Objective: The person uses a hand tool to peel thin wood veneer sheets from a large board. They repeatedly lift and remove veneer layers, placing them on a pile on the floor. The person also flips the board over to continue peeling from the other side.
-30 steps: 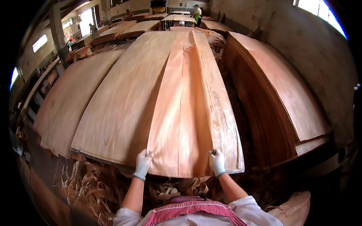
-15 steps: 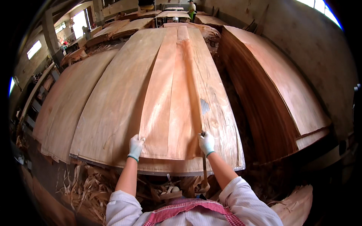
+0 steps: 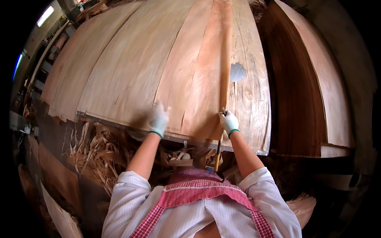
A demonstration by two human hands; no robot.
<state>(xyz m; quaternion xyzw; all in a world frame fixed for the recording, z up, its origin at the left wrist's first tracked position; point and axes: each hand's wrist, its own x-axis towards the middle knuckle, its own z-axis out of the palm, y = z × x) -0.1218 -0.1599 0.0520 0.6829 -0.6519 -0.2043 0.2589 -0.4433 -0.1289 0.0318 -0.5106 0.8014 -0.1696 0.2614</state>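
Note:
Both my hands wear white gloves with green cuffs. My left hand [image 3: 159, 119], smeared by motion, is over the near left part of a narrow reddish veneer sheet [image 3: 200, 85]; its fingers look stretched and apart. My right hand [image 3: 229, 121] is closed around a thin stick [image 3: 218, 150] with dark and yellow sections, by the sheet's right edge. The stick's lower end hangs past the table edge, close to my apron. Under the reddish sheet lies a wide stack of pale veneer [image 3: 135, 67]. A grey patch [image 3: 237, 72] shows right of the sheet.
A tall veneer stack [image 3: 295, 87] with dark reddish sides stands to the right. Another pale stack [image 3: 85, 59] lies at the left. Curled veneer scraps [image 3: 105, 154] fill the floor below the near edge. A metal-like strip [image 3: 170, 137] runs along that edge.
The reddish sheet's raised near end now lies lower and flatter on the stack. My left hand has let go of its corner. My right hand keeps the stick. The view has tilted down.

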